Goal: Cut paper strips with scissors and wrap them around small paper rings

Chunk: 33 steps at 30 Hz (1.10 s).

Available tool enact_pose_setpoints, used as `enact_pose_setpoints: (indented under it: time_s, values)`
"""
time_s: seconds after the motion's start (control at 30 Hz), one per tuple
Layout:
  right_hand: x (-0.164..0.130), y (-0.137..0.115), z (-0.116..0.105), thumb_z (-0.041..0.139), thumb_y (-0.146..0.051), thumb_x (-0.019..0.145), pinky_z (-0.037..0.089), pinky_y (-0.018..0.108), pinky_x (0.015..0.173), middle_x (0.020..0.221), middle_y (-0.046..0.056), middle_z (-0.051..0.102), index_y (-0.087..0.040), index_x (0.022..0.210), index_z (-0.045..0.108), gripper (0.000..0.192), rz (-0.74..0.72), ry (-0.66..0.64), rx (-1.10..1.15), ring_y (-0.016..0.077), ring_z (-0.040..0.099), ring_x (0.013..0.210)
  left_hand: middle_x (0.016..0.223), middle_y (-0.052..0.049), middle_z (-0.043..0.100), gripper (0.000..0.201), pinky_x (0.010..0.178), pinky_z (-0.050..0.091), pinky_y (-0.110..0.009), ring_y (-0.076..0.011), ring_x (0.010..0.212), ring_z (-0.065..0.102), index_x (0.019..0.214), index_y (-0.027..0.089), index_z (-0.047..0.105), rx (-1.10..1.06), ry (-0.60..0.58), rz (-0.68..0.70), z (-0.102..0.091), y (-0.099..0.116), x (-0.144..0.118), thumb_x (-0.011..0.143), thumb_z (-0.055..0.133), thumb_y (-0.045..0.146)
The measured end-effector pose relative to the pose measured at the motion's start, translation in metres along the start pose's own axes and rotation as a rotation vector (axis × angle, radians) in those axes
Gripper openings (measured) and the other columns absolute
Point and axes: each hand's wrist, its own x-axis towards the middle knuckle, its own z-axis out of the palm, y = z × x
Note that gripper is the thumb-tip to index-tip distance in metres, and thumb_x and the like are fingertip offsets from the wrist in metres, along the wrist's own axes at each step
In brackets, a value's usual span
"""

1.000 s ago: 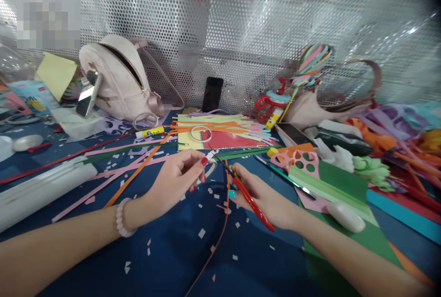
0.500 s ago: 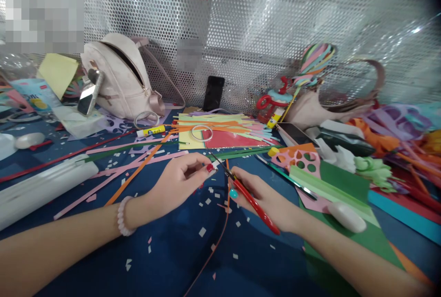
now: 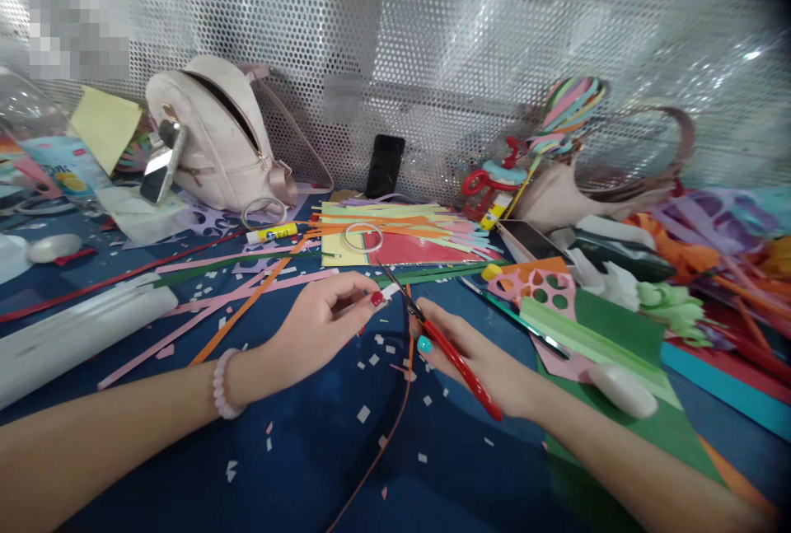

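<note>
Pinching a white strip (image 3: 391,292) in the left hand (image 3: 327,320), gripping red scissors (image 3: 456,360) near it in the curled right hand (image 3: 485,356), maybe risking nicked fingertips (image 3: 376,299) by snipping too close.

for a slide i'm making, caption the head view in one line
Left hand pinching a white strip, right hand holding red-handled scissors, over a blue table strewn with scraps.

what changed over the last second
The left hand has shifted slightly right and toward the wearer; the curved part of its white paper strip no longer shows, cut or hidden, I can't tell, leaving a short end visible. Nothing was visibly grasped or released. The right hand still grips the red-handled scissors; the black phone stayed put.
</note>
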Motion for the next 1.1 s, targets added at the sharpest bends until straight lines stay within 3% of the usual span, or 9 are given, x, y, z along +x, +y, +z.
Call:
enact_pose_setpoints:
  time_s: [0.13,0.23,0.37,0.6,0.8,1.0,1.1]
  values:
    - [0.0,0.005,-0.002,0.063,-0.043,0.072,0.05,0.032,0.058,0.066,-0.001,0.059,-0.028,0.081,0.057,0.018,-0.046,0.046,-0.052,0.0186,0.056,0.06,0.062,0.003,0.05,0.016,0.049,0.036,-0.019,-0.0083,0.054,0.044,0.088,0.017,0.058,0.013,0.051,0.017,0.0,-0.001,0.0,0.083,0.049,0.03]
    - [0.0,0.004,-0.003,0.064,-0.042,0.073,0.051,0.032,0.057,0.067,0.0,0.06,-0.028,0.081,0.057,0.018,-0.028,0.002,-0.017,0.0193,0.057,0.062,0.062,0.003,0.05,0.016,0.049,0.036,-0.019,-0.0084,0.054,0.043,0.087,0.017,0.058,0.02,0.068,0.02,-0.001,0.0,0.001,0.082,0.05,0.03]
    - [0.0,0.002,-0.001,0.065,-0.044,0.071,0.052,0.031,0.056,0.065,-0.001,0.059,-0.028,0.08,0.055,0.02,0.021,-0.057,0.037,0.0196,0.058,0.063,0.061,0.003,0.049,0.013,0.047,0.034,-0.018,-0.0074,0.051,0.042,0.084,0.016,0.057,0.006,0.011,0.003,0.0,0.002,0.002,0.083,0.049,0.025]
    - [-0.001,0.001,-0.001,0.055,-0.052,0.078,0.051,0.033,0.067,0.07,0.0,0.059,-0.023,0.089,0.054,0.031,0.053,-0.125,-0.059,0.0189,0.058,0.069,0.065,0.003,0.052,0.013,0.047,0.035,-0.018,-0.0074,0.052,0.044,0.082,0.016,0.058,0.014,-0.042,0.002,0.0,0.001,-0.001,0.083,0.048,0.025]
    - [0.002,-0.006,-0.001,0.053,-0.054,0.079,0.049,0.03,0.068,0.073,0.001,0.06,-0.018,0.086,0.054,0.036,0.076,-0.162,-0.089,0.0174,0.056,0.071,0.063,0.003,0.052,0.012,0.047,0.035,-0.017,-0.0073,0.053,0.044,0.079,0.016,0.057,0.044,-0.031,0.034,0.0,0.002,0.0,0.083,0.048,0.024]
    - [0.005,0.0,0.003,0.052,-0.057,0.078,0.044,0.027,0.062,0.074,0.002,0.057,-0.016,0.079,0.052,0.04,0.096,-0.107,-0.122,0.0156,0.05,0.067,0.07,0.001,0.058,0.015,0.052,0.04,-0.017,-0.0083,0.059,0.051,0.079,0.017,0.057,0.031,-0.024,0.098,-0.001,0.001,0.003,0.085,0.048,0.027]
    - [0.005,0.004,0.001,0.05,-0.062,0.076,0.044,0.027,0.06,0.071,0.002,0.055,-0.018,0.078,0.051,0.044,0.031,-0.028,-0.045,0.017,0.052,0.067,0.066,0.001,0.056,0.014,0.049,0.039,-0.018,-0.0086,0.056,0.049,0.079,0.017,0.056,0.087,-0.006,0.089,0.0,-0.002,0.003,0.085,0.048,0.026]
